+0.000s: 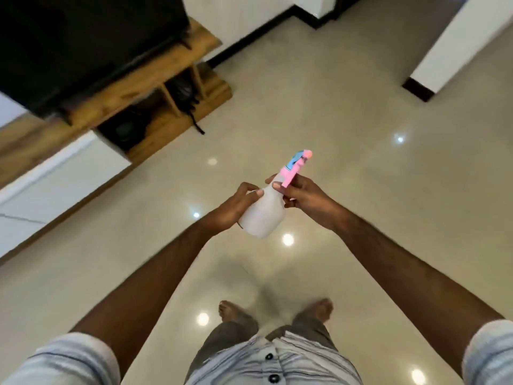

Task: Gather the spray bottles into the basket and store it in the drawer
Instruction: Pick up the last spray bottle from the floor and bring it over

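A glossy beige tiled floor (347, 120) fills most of the scene and mirrors several round ceiling lights. At far left a dark television (83, 37) stands on a wooden media unit (138, 87). The unit's open cubbies hold dark items, blurred, and a black strap (195, 122) trails from one cubby onto the unit's lower ledge. Left of the cubbies is a white cabinet front (55, 173). White walls with dark skirting (249, 43) run along the far side, and a white pillar (455, 48) stands at far right.

A standing person holds a white spray bottle (263, 211) above a glossy tiled floor (361, 190), left hand (236, 207) gripping its body, right hand (302, 198) pinching its pink neck.
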`<state>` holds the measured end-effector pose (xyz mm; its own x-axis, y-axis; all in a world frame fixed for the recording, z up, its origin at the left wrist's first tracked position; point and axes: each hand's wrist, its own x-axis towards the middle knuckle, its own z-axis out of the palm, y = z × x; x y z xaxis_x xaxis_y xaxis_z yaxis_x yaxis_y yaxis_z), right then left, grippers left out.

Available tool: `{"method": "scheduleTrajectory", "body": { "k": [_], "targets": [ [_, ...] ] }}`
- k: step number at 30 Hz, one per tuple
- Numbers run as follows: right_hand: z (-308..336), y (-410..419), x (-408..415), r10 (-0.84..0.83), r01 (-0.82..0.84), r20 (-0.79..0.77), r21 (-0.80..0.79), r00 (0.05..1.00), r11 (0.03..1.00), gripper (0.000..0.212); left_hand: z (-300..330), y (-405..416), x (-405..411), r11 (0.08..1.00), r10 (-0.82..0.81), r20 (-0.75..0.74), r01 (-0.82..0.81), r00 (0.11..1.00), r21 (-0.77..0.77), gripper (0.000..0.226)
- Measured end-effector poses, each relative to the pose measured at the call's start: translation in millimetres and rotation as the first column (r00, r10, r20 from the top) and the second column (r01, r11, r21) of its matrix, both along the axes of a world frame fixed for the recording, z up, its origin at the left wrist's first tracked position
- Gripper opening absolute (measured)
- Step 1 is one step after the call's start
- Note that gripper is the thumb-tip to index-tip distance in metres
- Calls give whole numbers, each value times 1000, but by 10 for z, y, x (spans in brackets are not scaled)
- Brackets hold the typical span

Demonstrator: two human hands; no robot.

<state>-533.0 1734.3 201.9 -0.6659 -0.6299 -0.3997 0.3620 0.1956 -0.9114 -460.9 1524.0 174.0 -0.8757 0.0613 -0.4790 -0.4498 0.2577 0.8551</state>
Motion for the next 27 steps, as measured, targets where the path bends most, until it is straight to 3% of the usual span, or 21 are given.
{"method": "scheduleTrajectory", "body": {
  "k": [3,8,12,18,27],
  "targets": [
    [187,-1037,73,27,-23,-89,54,996,998,28,202,-867,344,996,81,-88,-84,993,-29,56],
    [416,-2699,302,153,-139,-218,80,964,987,21,411,-2134,887,968,96,-229,-144,969,-204,90],
    [495,-3848,355,303,-275,-287,135,909,952,32,397,-2971,1122,909,329,-259,-379,908,-173,88],
    [381,-5588,240,534,-505,-421,189,733,842,50,296,-4241,1225,702,613,-346,-691,710,-172,89],
    [509,-7915,199,773,-766,-415,231,480,600,45,387,-6048,1379,552,755,-257,-796,603,-247,98]
  ]
}}
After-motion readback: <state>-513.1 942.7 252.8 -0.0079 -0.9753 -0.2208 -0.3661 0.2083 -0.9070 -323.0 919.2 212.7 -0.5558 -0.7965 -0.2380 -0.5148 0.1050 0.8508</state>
